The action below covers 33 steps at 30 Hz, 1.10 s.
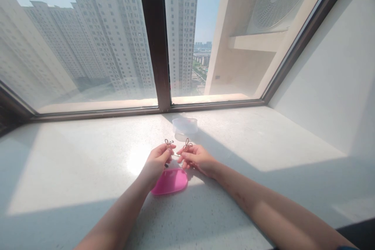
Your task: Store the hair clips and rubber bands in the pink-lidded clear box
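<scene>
My left hand point(156, 163) is closed in a pinch on a small brown wire bow ornament point(168, 143). My right hand point(197, 158) pinches a second brown wire bow ornament point(187, 145). The two hands almost touch, and a thin pale piece seems to run between them. Under and just in front of the hands lies a flat pink oval pad point(170, 182) on the white stone sill point(88, 164). A small clear plastic container point(184, 127) stands just beyond the hands, toward the window.
The sill runs wide to both sides, partly in sunlight. A dark window frame point(155, 47) and glass close off the far edge. A white wall point(328, 86) rises at the right. Tall buildings and an outdoor fan unit point(278, 0) show outside.
</scene>
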Each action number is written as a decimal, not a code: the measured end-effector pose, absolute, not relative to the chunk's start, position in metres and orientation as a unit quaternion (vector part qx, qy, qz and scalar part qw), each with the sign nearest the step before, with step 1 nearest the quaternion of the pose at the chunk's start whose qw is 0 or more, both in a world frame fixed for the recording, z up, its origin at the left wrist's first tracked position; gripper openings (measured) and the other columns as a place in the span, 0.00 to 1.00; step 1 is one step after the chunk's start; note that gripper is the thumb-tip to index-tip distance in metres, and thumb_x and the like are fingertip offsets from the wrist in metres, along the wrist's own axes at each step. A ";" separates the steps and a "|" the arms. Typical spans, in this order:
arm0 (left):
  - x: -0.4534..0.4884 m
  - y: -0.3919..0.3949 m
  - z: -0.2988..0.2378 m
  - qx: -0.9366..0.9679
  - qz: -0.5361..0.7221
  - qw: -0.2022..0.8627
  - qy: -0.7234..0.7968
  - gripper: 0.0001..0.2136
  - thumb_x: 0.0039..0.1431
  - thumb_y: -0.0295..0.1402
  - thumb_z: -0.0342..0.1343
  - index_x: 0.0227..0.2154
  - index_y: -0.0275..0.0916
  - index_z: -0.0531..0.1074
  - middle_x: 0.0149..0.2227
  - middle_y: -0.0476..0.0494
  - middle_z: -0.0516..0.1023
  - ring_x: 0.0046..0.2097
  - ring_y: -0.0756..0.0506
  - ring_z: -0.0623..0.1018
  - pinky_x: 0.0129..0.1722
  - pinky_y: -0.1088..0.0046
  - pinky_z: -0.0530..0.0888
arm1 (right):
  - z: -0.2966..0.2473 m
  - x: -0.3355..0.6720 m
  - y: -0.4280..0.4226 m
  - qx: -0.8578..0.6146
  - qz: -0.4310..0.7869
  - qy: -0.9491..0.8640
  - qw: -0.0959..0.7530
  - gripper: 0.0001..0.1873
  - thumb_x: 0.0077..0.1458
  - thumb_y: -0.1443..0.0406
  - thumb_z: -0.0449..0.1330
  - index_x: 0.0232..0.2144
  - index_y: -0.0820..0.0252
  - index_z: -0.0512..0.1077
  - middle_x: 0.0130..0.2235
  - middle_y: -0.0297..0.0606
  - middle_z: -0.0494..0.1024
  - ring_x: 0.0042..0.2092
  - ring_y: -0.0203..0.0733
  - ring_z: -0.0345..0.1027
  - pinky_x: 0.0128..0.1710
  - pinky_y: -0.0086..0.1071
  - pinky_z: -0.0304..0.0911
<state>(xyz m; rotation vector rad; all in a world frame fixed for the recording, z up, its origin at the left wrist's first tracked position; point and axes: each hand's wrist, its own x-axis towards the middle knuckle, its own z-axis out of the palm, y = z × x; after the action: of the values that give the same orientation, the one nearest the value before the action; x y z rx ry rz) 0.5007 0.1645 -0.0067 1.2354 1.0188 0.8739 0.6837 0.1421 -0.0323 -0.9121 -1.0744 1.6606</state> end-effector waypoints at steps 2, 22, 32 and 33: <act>0.501 0.165 -0.008 0.528 0.378 0.625 0.433 0.16 0.57 0.40 0.58 0.43 0.33 0.72 0.30 0.48 0.71 0.29 0.51 0.69 0.27 0.77 0.64 | -0.033 0.684 0.142 -0.357 0.687 -0.445 0.451 0.17 0.51 0.58 0.67 0.37 0.68 0.74 0.30 0.41 0.79 0.25 0.31 0.72 0.23 0.22 0.62; 0.499 0.160 -0.005 0.490 0.397 0.634 0.448 0.15 0.53 0.43 0.62 0.33 0.34 0.75 0.23 0.50 0.71 0.22 0.53 0.66 0.22 0.79 0.59 | -0.035 0.680 0.141 -0.363 0.689 -0.419 0.467 0.19 0.51 0.54 0.64 0.32 0.66 0.71 0.23 0.34 0.75 0.19 0.28 0.65 0.18 0.22 0.53; 0.495 0.159 -0.007 0.457 0.365 0.667 0.461 0.15 0.53 0.41 0.62 0.38 0.35 0.75 0.25 0.46 0.76 0.25 0.51 0.72 0.26 0.76 0.66 | -0.035 0.681 0.142 -0.359 0.733 -0.349 0.460 0.12 0.53 0.62 0.63 0.35 0.68 0.73 0.26 0.37 0.77 0.22 0.30 0.68 0.23 0.23 0.59; 0.495 0.160 -0.006 0.455 0.365 0.668 0.462 0.15 0.53 0.41 0.63 0.37 0.35 0.76 0.25 0.45 0.76 0.25 0.51 0.72 0.26 0.76 0.66 | -0.034 0.681 0.141 -0.366 0.732 -0.349 0.457 0.11 0.52 0.64 0.63 0.36 0.68 0.73 0.26 0.37 0.77 0.23 0.30 0.68 0.24 0.24 0.59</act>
<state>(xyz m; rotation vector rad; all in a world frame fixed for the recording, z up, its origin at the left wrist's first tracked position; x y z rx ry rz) 0.4946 0.1596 -0.0063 1.0266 1.0426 0.8226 0.6809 0.1414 -0.0341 -0.9014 -0.8597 1.8044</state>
